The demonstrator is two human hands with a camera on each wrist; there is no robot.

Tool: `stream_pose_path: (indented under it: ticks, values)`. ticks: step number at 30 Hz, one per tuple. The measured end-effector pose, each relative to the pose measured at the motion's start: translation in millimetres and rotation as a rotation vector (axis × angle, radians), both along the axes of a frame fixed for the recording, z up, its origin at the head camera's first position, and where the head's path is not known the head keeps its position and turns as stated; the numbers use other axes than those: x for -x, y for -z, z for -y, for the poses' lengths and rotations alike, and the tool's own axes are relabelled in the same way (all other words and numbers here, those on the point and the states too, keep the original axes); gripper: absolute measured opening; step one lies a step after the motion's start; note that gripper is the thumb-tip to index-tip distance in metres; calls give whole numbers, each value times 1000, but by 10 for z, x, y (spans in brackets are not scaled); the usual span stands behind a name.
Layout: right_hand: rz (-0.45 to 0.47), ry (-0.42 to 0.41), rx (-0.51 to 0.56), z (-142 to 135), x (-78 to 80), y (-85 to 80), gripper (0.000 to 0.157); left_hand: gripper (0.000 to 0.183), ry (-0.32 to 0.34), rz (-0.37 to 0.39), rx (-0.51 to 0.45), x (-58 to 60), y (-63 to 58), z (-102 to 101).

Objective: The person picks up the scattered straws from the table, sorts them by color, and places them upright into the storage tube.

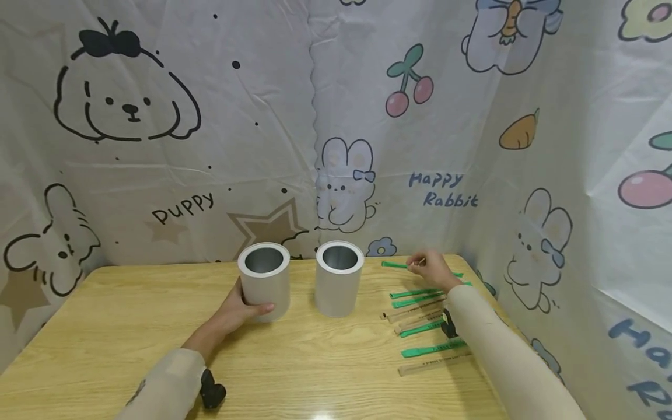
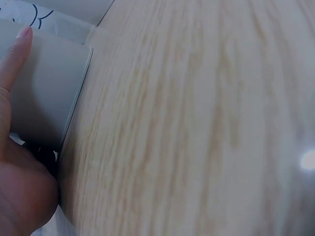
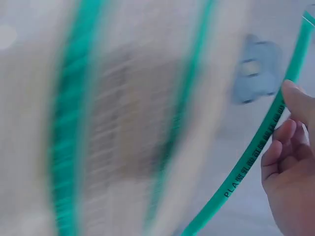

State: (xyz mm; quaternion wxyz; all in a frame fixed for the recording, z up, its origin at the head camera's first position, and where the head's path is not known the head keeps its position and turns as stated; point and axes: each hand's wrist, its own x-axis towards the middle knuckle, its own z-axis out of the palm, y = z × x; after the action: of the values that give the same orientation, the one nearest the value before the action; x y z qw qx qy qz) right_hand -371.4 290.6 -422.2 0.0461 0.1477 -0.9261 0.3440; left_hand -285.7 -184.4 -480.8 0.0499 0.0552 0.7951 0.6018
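Observation:
My left hand (image 1: 233, 315) grips the left one of two white cylindrical canisters, its thumb across the front. That left canister (image 1: 269, 294) stands upright on the table, its hollow grey inside showing. In the left wrist view the thumb lies along the canister's side (image 2: 44, 93). Just to its right stands a second white canister (image 1: 338, 293), also upright with its top uncovered. At the table's back right, my right hand (image 1: 433, 269) pinches a green-wrapped straw (image 3: 246, 162) between thumb and fingers. Dark print beginning "PLA" runs along the wrapper.
Several more straws lie in a loose row under my right forearm, some in green wrappers (image 1: 427, 351), others in tan ones (image 1: 430, 364). The wood-grain table (image 1: 310, 361) ends at a cartoon-printed cloth (image 1: 273, 146) behind and at the right.

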Motion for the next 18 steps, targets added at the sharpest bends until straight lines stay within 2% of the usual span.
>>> stream_pose_path:
  ticks: [4,7,9,11,13,15,18]
  values:
    - [-79,13,204,292,-52,-457,18,108,0,-4,-8,-1,3,4]
    - [-80,-26,444,640,-161,-870,14,107,2,-8,-6,-2,-1,7]
    - [-34,-90,651,920,-269,-1134,9,107,3,-9,-12,-3,-3,5]
    - [20,-183,861,1220,-378,-1354,18,108,2,-9,-13,-3,-2,6]
    - [82,-292,1047,1520,-476,-1506,30,108,2,-8,-14,-2,1,7]
    - [147,-379,1191,1816,-558,-1590,33,109,0,-7,-17,2,3,8]
    - [239,-431,1292,2230,-613,-1563,32,109,3,-9,-24,5,14,10]
